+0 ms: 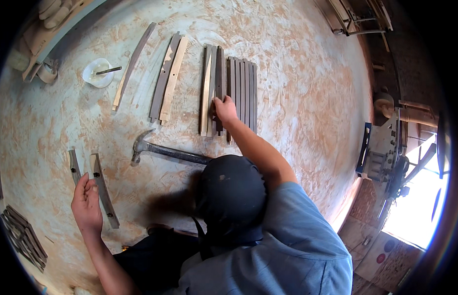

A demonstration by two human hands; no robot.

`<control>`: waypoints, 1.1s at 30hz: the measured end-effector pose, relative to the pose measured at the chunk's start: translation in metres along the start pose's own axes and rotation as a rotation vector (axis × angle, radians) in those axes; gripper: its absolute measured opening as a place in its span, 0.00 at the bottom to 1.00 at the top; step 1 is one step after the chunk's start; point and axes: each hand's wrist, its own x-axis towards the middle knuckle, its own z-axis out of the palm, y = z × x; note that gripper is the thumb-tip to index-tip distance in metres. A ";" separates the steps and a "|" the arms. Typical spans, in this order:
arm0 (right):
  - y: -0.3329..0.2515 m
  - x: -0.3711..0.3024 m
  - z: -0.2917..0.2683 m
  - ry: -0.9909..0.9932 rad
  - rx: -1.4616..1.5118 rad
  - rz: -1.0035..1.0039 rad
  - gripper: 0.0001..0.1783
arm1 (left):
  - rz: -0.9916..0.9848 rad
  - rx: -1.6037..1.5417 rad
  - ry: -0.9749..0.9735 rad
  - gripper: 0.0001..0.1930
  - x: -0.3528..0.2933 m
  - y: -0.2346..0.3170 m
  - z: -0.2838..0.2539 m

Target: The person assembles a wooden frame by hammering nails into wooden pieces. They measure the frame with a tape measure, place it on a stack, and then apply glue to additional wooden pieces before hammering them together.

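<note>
My right hand (pixel 226 111) is closed around the edge of a dark wooden strip (pixel 219 73). To its right lies a row of dark strips (pixel 244 83) set side by side. A pale-and-dark strip (pixel 207 93) lies just left of the hand. Farther left, my left hand (pixel 87 205) has half-bent fingers, with thumb and forefinger apart. It hovers over or touches a short strip (pixel 74 164), whose lower part it hides. Beside it rests another strip (pixel 105 192) with two small dark fittings. Whether the left hand touches either strip is hard to see.
A hammer (pixel 170 151) lies centrally, its handle end hidden by a dark cap (pixel 232 196). A white bowl (pixel 97 73) holding a stick stands far left, near more strips (pixel 171 78). Stacked dark pieces (pixel 23 238) lie lower left. A machine (pixel 384 157) stands at right.
</note>
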 end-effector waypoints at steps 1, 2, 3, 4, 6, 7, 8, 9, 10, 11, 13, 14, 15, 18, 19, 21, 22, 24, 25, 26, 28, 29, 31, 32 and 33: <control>0.002 0.003 -0.006 -0.066 0.152 0.121 0.20 | -0.008 0.012 0.003 0.20 0.000 0.003 0.001; 0.002 0.002 -0.012 -0.118 0.249 0.147 0.18 | -0.015 0.025 0.005 0.21 0.001 0.005 0.001; 0.000 -0.002 -0.018 -0.170 0.345 0.174 0.16 | -0.013 0.023 0.003 0.20 0.002 0.006 0.000; -0.002 -0.005 -0.023 -0.191 0.402 0.189 0.15 | -0.010 0.022 0.000 0.20 0.002 0.006 0.000; -0.008 -0.014 -0.030 -0.234 0.514 0.218 0.13 | 0.001 0.021 0.003 0.20 0.002 0.007 -0.001; -0.009 -0.019 -0.032 -0.214 0.500 0.199 0.13 | 0.010 0.022 0.008 0.20 0.002 0.007 -0.001; -0.010 -0.025 -0.034 -0.193 0.484 0.180 0.13 | 0.020 0.023 0.013 0.20 0.002 0.007 -0.001; -0.012 -0.032 -0.037 -0.169 0.469 0.160 0.13 | 0.016 0.007 0.005 0.19 0.003 0.008 0.000; -0.016 -0.043 -0.036 -0.167 0.459 0.100 0.13 | 0.012 -0.006 0.002 0.19 0.003 0.009 0.001; -0.023 -0.053 -0.036 -0.214 0.416 0.078 0.13 | 0.007 -0.018 -0.001 0.19 0.003 0.009 0.002; -0.046 -0.077 -0.035 -0.308 0.332 0.035 0.14 | -0.029 -0.158 -0.064 0.20 0.002 0.014 0.006; -0.059 -0.088 -0.032 -0.397 0.282 0.045 0.16 | -0.044 -0.226 -0.095 0.21 0.002 0.018 0.010; -0.079 -0.101 -0.028 -0.496 0.105 -0.012 0.19 | -0.054 -0.291 -0.138 0.21 0.001 0.024 0.014; -0.145 -0.133 0.004 -0.913 -0.186 -0.205 0.23 | -0.124 -0.469 -0.305 0.28 -0.001 0.047 0.027; -0.169 -0.148 0.018 -1.001 -0.290 -0.294 0.25 | -0.093 -0.566 -0.330 0.29 -0.002 0.052 0.034; -0.204 -0.170 0.052 -1.271 -0.453 -0.339 0.26 | -0.022 -0.756 -0.368 0.32 -0.003 0.059 0.047; -0.216 -0.184 0.062 -1.379 -0.506 -0.360 0.26 | -0.009 -0.815 -0.407 0.35 -0.002 0.062 0.051; -0.219 -0.202 0.091 -1.578 -0.470 -0.429 0.27 | -0.033 -0.931 -0.304 0.33 -0.005 0.055 0.048; -0.218 -0.203 0.099 -1.572 -0.475 -0.457 0.27 | -0.045 -0.994 -0.254 0.32 -0.005 0.052 0.046; -0.215 -0.203 0.106 -1.570 -0.481 -0.486 0.27 | 0.022 -1.024 -0.280 0.25 -0.003 0.046 0.039; -0.197 -0.190 0.121 -1.464 -0.534 -0.698 0.27 | 0.007 -1.059 -0.161 0.21 -0.003 0.042 0.022; -0.178 -0.170 0.133 -1.351 -0.564 -0.878 0.26 | 0.000 -1.073 -0.097 0.20 -0.003 0.042 0.011; -0.159 -0.129 0.134 -1.197 -0.527 -0.629 0.26 | -0.032 -1.049 0.101 0.17 0.001 0.041 -0.013; -0.164 -0.118 0.126 -1.075 -0.589 -0.646 0.30 | -0.032 -1.053 0.168 0.17 0.001 0.037 -0.027; -0.157 -0.096 0.124 -1.024 -0.568 -0.460 0.28 | -0.032 -1.055 0.222 0.17 0.001 0.036 -0.038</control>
